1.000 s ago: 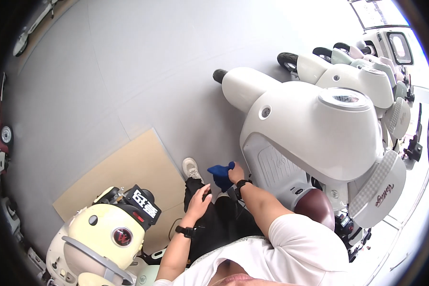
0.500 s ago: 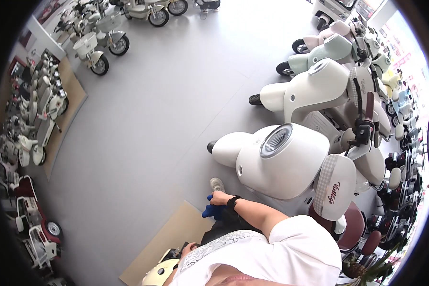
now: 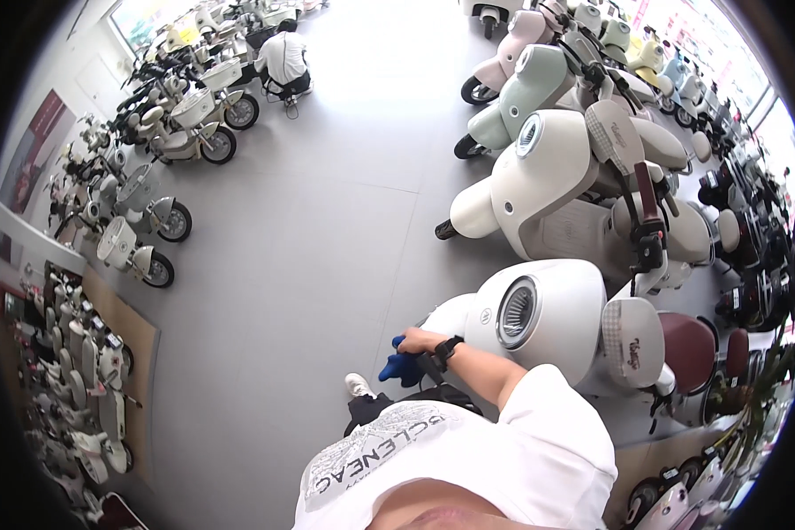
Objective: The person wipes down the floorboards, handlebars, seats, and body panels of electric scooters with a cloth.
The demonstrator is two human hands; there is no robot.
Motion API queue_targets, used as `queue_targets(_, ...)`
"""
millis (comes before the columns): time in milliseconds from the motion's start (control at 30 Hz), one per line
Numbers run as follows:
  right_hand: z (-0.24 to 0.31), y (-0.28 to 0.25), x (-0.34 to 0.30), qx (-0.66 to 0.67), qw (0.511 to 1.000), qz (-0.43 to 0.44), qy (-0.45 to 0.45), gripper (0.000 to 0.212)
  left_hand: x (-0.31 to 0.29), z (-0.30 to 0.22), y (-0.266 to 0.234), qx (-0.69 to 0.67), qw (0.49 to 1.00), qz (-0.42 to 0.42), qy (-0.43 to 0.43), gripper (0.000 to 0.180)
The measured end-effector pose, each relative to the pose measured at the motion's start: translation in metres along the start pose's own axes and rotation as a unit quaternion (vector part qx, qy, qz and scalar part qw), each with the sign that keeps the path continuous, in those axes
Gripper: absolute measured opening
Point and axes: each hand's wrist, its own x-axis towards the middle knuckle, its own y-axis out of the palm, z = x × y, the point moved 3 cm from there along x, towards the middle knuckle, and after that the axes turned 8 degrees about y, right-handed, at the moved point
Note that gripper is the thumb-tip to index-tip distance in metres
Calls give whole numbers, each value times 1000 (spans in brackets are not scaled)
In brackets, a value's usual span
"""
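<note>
Blue cloth (image 3: 404,369): 1 bunched piece, held just left of the nearest white scooter (image 3: 564,300), by its front fender (image 3: 455,316). Whether cloth and fender touch cannot be told from this angle.
Right hand (image 3: 421,341): clamped on the upper part of the cloth; loose folds show below the grip.
Left hand: out of view. Its state cannot be told, nor whether the 2 hands are together or apart.
Step in hand: judged to be carrying the cloth past the front of the nearest white scooter.
Grip: gather the loose folds into the palm, so that no corner can trail or catch on the fender.
Wristband (image 3: 449,351): 1 black band on the right wrist, left of the scooter's headlamp (image 3: 518,311). Hold the wrist away from the bodywork; a hard edge could mark the gloss finish.
Footing: 1 pale shoe (image 3: 358,385) shows on the grey floor (image 3: 300,291), left of the nearest white scooter. Step wide of the fender to avoid a knock.
Cream scooter (image 3: 543,190): parked beyond the nearest white scooter. Allow elbow room between the 2 when turning.
Co-worker (image 3: 284,64): crouched well beyond the nearest white scooter, to its left.
</note>
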Motion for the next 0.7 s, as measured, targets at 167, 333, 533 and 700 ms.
queue_targets(167, 24, -77, 3, 132, 972, -192, -13, 30, 110, -21, -143, 44, 992, 59, 102, 33)
queue_targets(333, 18, -137, -39, 154, 930, -333, 33, 32, 153, -332, -233, 285, 870, -32, 402, 24)
queue_targets(533, 23, -214, -59, 217, 874, -424, 91, 51, 65, -730, -240, 226, 604, -70, 761, 26)
queue_targets(700, 63, -315, -39, 196, 863, -459, 75, 54, 13, -908, -230, 56, 371, 33, 926, 56)
